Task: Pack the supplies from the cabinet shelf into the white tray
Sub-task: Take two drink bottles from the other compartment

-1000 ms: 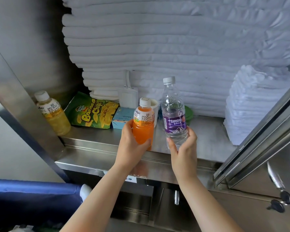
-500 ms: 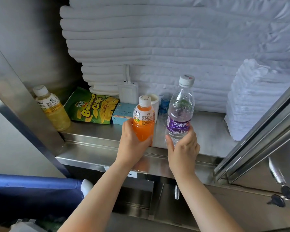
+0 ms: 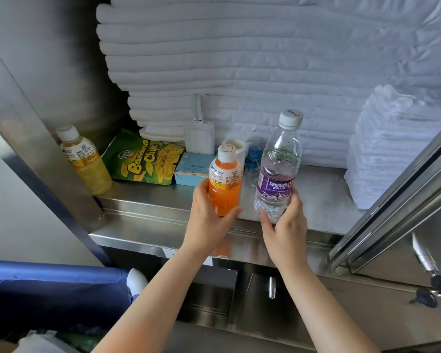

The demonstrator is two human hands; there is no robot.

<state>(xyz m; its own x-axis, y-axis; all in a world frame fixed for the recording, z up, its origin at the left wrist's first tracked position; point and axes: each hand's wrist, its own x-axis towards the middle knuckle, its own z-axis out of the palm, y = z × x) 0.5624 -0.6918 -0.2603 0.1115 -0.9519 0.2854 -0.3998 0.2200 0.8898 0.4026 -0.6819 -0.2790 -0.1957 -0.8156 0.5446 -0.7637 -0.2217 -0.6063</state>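
Note:
My left hand (image 3: 209,220) grips an orange juice bottle (image 3: 225,184) with a white cap, near the front edge of the steel cabinet shelf (image 3: 323,194). My right hand (image 3: 285,225) grips the lower part of a clear water bottle (image 3: 278,169) with a purple label, tilted slightly right. On the shelf stand a yellow juice bottle (image 3: 84,164) at far left, a green banana chips bag (image 3: 145,161), a light blue box (image 3: 192,169), a white cup (image 3: 236,147) and a blue item (image 3: 253,159) behind the bottles. The white tray is out of view.
Stacked white towels (image 3: 239,59) fill the back of the cabinet, with a smaller stack (image 3: 392,143) at right. A white tag (image 3: 199,138) leans on them. The sliding steel door (image 3: 405,200) with keys (image 3: 428,294) is at right. A blue fabric cart edge (image 3: 54,278) lies lower left.
The water bottle has been lifted off the shelf and tilted rightward, uncovering the blue item behind it. The orange bottle stays gripped in about the same place.

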